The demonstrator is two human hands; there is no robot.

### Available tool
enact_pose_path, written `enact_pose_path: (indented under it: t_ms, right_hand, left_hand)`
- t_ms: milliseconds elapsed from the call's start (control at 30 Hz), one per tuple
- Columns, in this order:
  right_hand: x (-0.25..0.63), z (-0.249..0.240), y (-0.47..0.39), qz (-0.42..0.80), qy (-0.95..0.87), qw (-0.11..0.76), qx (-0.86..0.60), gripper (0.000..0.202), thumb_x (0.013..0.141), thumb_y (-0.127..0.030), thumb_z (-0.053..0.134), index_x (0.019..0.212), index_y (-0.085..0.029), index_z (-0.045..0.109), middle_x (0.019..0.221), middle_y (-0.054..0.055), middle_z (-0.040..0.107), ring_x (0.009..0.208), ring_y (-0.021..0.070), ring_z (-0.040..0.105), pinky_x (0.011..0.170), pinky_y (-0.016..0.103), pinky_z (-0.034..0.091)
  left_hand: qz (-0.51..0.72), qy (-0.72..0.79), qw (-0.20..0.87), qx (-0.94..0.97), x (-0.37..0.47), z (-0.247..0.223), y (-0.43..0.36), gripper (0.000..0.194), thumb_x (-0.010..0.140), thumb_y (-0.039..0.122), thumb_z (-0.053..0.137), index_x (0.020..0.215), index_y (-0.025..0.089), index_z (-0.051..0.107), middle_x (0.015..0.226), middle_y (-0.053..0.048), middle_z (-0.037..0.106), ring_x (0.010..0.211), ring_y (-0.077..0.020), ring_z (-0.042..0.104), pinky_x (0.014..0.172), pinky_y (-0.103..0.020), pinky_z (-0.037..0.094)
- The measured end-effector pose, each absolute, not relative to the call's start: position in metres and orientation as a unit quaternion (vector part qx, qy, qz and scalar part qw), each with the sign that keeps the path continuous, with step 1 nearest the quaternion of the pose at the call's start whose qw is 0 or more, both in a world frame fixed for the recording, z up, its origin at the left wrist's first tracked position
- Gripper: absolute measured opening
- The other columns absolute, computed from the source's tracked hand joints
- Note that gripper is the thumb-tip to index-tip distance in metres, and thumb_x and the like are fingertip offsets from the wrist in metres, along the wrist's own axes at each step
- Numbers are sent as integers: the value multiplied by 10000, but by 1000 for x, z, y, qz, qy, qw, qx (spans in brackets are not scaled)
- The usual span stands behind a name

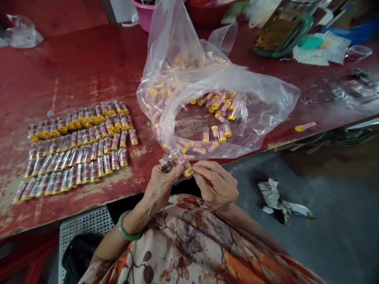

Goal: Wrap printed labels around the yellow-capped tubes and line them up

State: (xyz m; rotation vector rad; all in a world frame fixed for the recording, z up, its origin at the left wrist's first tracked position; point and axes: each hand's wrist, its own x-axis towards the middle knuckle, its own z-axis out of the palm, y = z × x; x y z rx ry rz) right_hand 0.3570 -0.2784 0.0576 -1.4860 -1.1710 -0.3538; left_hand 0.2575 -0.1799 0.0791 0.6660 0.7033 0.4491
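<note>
My left hand (162, 182), with a green bangle at the wrist, is closed on a small bunch of printed wrappers (174, 159) with yellow ends. The fingertips of my right hand (217, 183) pinch at the yellow end on the bunch's right side; whether they hold a separate piece is too small to tell. Just beyond both hands lies an open clear plastic bag (260, 88), full of small pink tubes with yellow caps (217, 102). To the left, several rows of wrapped tubes (79, 138) lie side by side on the red table (97, 75).
A single tube (306, 126) lies near the table's right edge. At the back stand a pink basin (143, 15) and a glass jug (275, 29) beside papers. A perforated light stool (85, 223) is below left; crumpled scraps (274, 197) lie on the floor.
</note>
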Motion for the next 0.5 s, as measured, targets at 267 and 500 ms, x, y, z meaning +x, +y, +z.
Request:
enact_pose_path:
  t_ms: [267, 500]
  right_hand:
    - [359, 46, -279, -253, -613, 430, -613, 352, 820, -89, 546, 1167, -114, 606, 944, 121, 704, 809, 178, 677, 683, 285, 569]
    - [403, 49, -270, -233, -576, 343, -705, 227, 853, -114, 515, 1038, -156, 640, 952, 93, 692, 893, 165, 661, 774, 273, 527]
  left_hand:
    - [240, 352, 845, 323, 255, 77, -176, 287, 621, 319, 842, 826, 146, 742, 827, -47, 728, 723, -143, 653, 762, -272, 523]
    - [292, 450, 761, 365, 228, 84, -134, 297, 538, 301, 881, 748, 172, 715, 699, 11, 696, 597, -91, 618, 581, -171, 520]
